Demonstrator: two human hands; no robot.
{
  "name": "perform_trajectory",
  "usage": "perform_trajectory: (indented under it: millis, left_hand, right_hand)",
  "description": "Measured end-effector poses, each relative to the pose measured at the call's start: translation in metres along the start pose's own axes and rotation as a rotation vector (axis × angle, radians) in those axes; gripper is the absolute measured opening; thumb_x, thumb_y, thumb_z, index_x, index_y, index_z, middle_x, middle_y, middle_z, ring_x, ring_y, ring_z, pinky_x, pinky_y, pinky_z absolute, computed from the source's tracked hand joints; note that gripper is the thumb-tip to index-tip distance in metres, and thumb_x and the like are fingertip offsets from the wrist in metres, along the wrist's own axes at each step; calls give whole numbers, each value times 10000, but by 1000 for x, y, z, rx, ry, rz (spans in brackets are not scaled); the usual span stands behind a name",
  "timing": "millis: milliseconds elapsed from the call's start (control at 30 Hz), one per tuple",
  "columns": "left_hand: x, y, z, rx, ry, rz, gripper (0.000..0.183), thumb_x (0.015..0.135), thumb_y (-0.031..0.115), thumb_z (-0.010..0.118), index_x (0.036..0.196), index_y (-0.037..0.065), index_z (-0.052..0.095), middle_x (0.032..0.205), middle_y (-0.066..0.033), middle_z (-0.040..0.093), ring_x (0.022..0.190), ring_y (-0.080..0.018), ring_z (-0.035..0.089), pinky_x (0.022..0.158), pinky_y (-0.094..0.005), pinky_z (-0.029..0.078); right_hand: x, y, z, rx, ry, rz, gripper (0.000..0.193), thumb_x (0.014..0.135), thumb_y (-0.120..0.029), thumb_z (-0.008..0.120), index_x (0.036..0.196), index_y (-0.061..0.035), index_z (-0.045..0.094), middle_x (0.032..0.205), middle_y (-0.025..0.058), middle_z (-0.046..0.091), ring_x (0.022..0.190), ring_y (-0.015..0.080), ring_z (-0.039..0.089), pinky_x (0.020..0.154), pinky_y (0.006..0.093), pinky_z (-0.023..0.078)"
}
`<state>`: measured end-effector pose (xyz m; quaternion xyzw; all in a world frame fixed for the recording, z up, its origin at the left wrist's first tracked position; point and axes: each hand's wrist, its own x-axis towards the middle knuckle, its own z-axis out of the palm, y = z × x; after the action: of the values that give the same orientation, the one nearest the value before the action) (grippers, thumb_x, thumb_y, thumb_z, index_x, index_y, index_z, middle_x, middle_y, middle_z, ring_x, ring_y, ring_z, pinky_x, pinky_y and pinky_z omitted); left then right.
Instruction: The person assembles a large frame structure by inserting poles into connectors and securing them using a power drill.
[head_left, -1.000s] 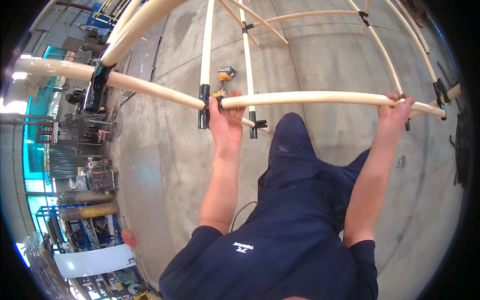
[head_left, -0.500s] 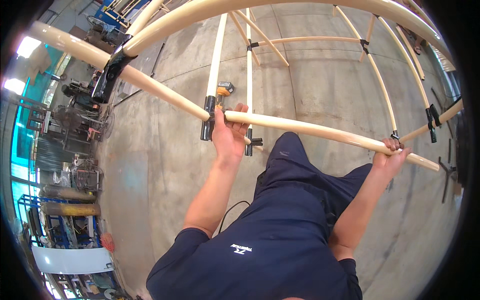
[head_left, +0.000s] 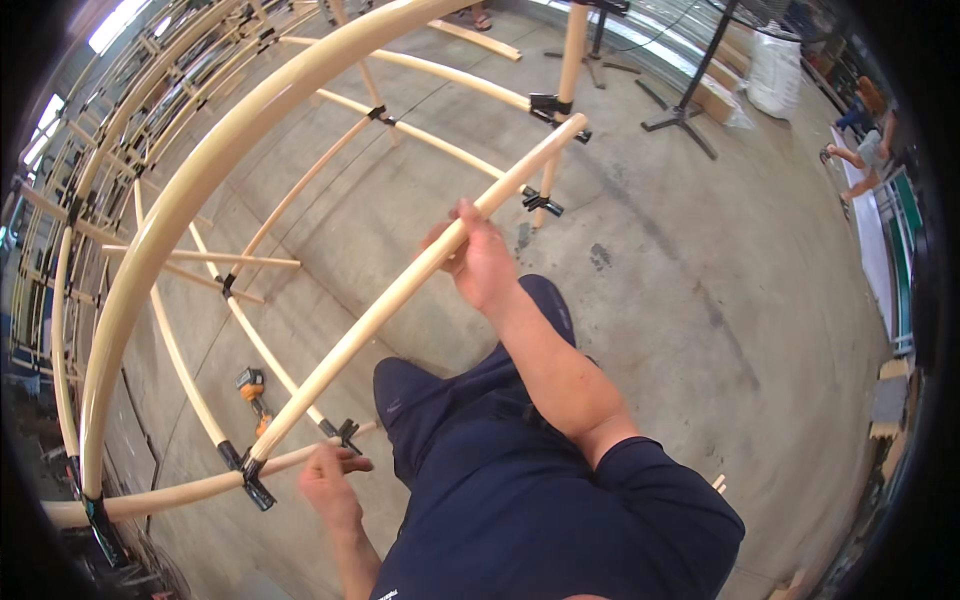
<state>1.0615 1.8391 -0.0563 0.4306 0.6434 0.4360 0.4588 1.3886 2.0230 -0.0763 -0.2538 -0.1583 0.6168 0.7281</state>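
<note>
A person in navy clothing looks down at a frame of cream-coloured tubes standing on a grey concrete floor. A long, straight, cream tube slants from a black metal joint at eight o'clock to a bare end at one o'clock. The right hand, near the centre, wraps its grip around this tube, past its middle. The left hand, at seven o'clock, has its fingers loosely parted and shows nothing held; it is just beside the joint, and whether it touches the curved cream crossbar behind it cannot be told.

With one hand carrying the tube, the far end could swing and knock the black clamp-like joint just past twelve o'clock, or the near end could slip if it is loosely seated. Fingers could be pinched at the near joint.

How deeply the tube sits there is unclear. The nose of the orange-and-black cordless drill, at eight o'clock, is hidden behind the tube. A bystander at two o'clock is small and blurred; the dark lens rim cuts off the frame's left side.
</note>
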Motion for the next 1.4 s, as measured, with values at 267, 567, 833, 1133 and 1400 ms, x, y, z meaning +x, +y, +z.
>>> perform_trajectory:
  millis: [267, 567, 833, 1133, 1400]
  left_hand:
    - [94, 180, 260, 678, -371, 887, 456, 911, 355, 683, 1238, 41, 633, 1083, -217, 694, 1048, -382, 662, 849, -450, 519]
    - [209, 198, 427, 962, -647, 667, 517, 978, 340, 572, 1420, 104, 446, 1103, -253, 684, 1039, -445, 643, 893, -524, 505]
    - [237, 194, 423, 1016, -570, 739, 447, 1004, 303, 506, 1396, 100, 437, 961, -281, 689, 909, -488, 654, 808, -577, 508]
    - [234, 203, 423, 984, -612, 632, 490, 997, 212, 553, 1462, 133, 423, 901, -280, 669, 872, -495, 631, 753, -532, 484]
    - [221, 192, 424, 1016, -598, 643, 508, 996, 211, 566, 1475, 144, 408, 879, -278, 662, 847, -483, 633, 731, -524, 486]
  right_hand:
    - [41, 17, -47, 165, -175, 30, 308, 1023, -402, 565, 1112, -109, 528, 1060, 112, 677, 967, 251, 673, 880, 442, 552]
    - [22, -32, -33, -621, -250, 212, 228, 1029, -158, 527, 1197, -40, 625, 1026, 68, 706, 876, 190, 684, 729, 354, 564]
    - [160, -207, -123, -952, 356, -852, 480, 1048, -447, 490, 1081, 7, 642, 874, 52, 661, 867, 147, 611, 766, 307, 489]
    - [221, -204, -144, -781, -14, -698, 819, 994, -709, 325, 759, 13, 630, 640, 59, 619, 585, 149, 630, 580, 295, 492]
    - [224, -186, -123, -785, 466, -796, 903, 1030, -661, 128, 616, -15, 604, 521, 68, 588, 522, 211, 625, 539, 350, 483]
